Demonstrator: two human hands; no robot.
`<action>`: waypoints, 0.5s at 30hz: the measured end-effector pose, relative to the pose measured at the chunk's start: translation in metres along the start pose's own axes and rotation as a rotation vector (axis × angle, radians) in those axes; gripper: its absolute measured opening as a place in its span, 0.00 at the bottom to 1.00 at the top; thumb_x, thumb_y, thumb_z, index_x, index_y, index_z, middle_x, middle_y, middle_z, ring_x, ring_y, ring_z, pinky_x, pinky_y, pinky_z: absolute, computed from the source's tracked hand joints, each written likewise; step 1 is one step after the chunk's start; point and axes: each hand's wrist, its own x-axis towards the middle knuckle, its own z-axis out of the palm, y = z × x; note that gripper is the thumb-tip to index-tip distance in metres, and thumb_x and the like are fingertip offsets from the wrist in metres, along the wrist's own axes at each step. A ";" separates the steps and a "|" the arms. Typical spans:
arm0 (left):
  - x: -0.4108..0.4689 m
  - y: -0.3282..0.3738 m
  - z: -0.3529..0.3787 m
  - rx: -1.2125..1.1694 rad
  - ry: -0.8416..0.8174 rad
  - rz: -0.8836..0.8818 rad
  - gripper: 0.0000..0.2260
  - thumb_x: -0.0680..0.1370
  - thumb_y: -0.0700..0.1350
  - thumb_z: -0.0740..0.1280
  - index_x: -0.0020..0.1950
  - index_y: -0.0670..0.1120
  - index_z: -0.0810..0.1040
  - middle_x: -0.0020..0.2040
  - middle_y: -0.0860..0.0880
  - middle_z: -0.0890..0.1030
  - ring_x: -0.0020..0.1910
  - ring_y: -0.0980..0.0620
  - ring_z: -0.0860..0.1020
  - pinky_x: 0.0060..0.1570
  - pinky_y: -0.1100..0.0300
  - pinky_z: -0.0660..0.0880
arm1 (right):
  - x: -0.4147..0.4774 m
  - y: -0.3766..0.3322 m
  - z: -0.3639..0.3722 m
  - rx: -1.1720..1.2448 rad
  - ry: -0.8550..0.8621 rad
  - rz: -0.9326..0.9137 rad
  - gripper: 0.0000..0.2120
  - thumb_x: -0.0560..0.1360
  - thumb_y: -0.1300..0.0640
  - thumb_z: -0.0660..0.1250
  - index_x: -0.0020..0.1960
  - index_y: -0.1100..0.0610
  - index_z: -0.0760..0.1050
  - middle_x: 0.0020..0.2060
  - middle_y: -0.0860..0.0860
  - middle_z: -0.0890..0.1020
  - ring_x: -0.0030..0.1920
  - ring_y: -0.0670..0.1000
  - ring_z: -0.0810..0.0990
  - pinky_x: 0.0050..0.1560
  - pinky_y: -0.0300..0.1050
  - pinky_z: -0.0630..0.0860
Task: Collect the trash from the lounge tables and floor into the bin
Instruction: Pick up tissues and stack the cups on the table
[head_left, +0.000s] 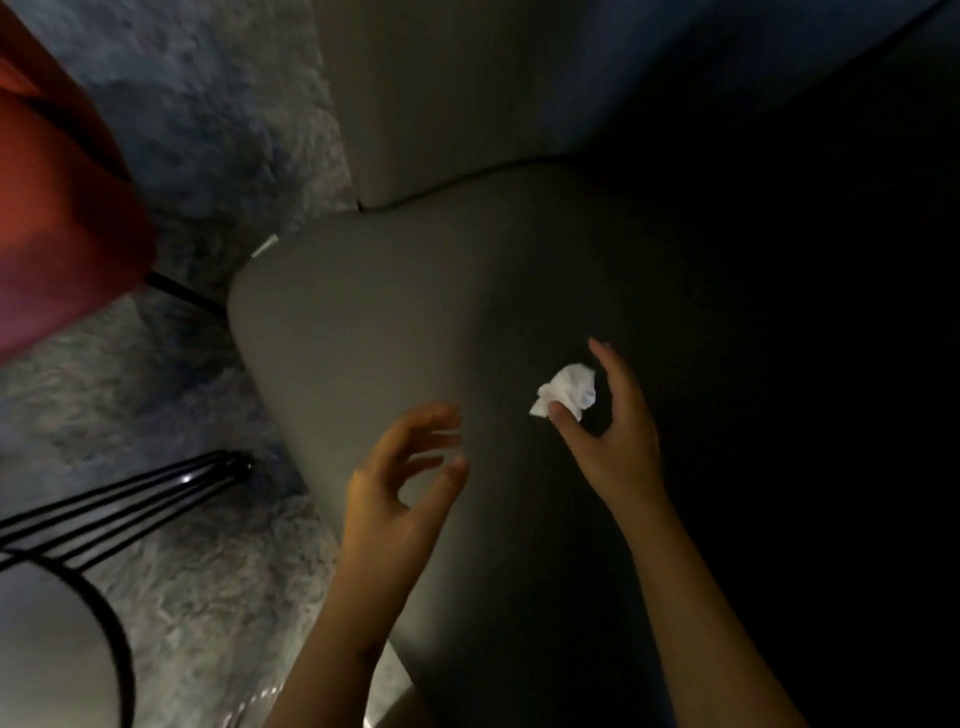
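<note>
While dim light fell across a lounge corner, a red upholstered seat filled the upper left, a thin black leg showing beneath its edge. Below it, at the lower left, stood a round pale table with a black rim, its black wire legs slanting down to a mottled blue-grey carpet that ran between the furniture. Right of the carpet, a grey sofa cushion took up the middle of the view, its backrest rising behind a dark seam. The person's bare left hand hovered over the cushion's near edge, fingers loosely curled and spread apart, thumb held away from them, with nothing in its grasp. Just to its right, and apart from it, a crumpled white tissue, the piece of trash at hand, sat over the darker part of the same cushion. The right hand pinched it: the thumb lay against the tissue's near edge, while the fingers arched round its far side, so that the wad sat between them. Whether the tissue was lifted clear of the cushion or touching it could not be told. Both forearms were bare and entered from the bottom of the view. Farther right, the sofa sank into deep shadow where nothing could be made out.
</note>
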 end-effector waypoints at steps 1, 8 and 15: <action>-0.004 -0.007 0.000 -0.002 -0.001 -0.013 0.12 0.71 0.41 0.67 0.53 0.51 0.77 0.52 0.53 0.82 0.51 0.53 0.80 0.52 0.58 0.76 | 0.001 0.008 0.008 -0.053 -0.005 -0.030 0.35 0.69 0.57 0.72 0.71 0.44 0.60 0.73 0.48 0.61 0.72 0.48 0.57 0.65 0.48 0.63; -0.022 -0.034 0.002 -0.024 0.046 -0.084 0.11 0.71 0.42 0.66 0.52 0.51 0.78 0.51 0.55 0.82 0.51 0.53 0.80 0.50 0.62 0.75 | -0.012 0.037 0.039 -0.234 0.100 -0.104 0.26 0.68 0.61 0.72 0.64 0.53 0.71 0.67 0.52 0.69 0.68 0.52 0.64 0.63 0.51 0.69; -0.041 -0.016 0.005 0.050 0.125 -0.048 0.08 0.73 0.42 0.65 0.50 0.49 0.79 0.48 0.56 0.82 0.48 0.57 0.80 0.51 0.58 0.77 | -0.035 0.004 0.028 -0.041 0.147 -0.076 0.14 0.69 0.64 0.70 0.52 0.51 0.77 0.51 0.42 0.71 0.48 0.39 0.73 0.38 0.27 0.72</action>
